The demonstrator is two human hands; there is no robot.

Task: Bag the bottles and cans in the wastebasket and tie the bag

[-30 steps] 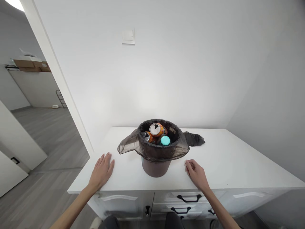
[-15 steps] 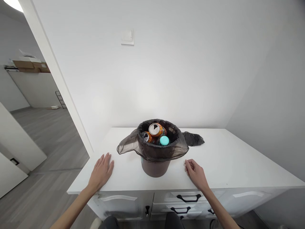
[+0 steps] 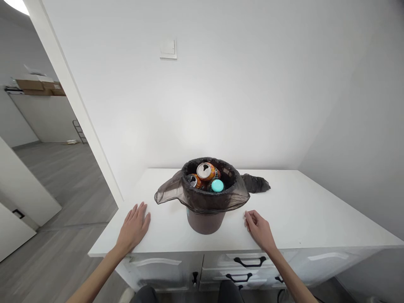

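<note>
A brown bin [image 3: 205, 222] stands on the white cabinet top [image 3: 303, 210], lined with a black translucent bag [image 3: 206, 205] whose loose edges hang out on both sides. Inside it lie two orange cans, one higher [image 3: 205, 171] and one lower [image 3: 193, 181], beside a turquoise cap [image 3: 217, 185]. My left hand [image 3: 134, 226] lies flat on the cabinet top, left of the bin, fingers apart and holding nothing. To the right of the bin, my right hand [image 3: 259, 228] rests with its fingers curled; whether anything is inside them is hidden.
Behind the bin at the right lies a bunched black bag [image 3: 256, 184]. Drawers with black handles [image 3: 250, 262] are below the top's front edge. A white wall with a switch [image 3: 168, 49] rises behind. Cardboard boxes [image 3: 34, 86] sit in the room at far left.
</note>
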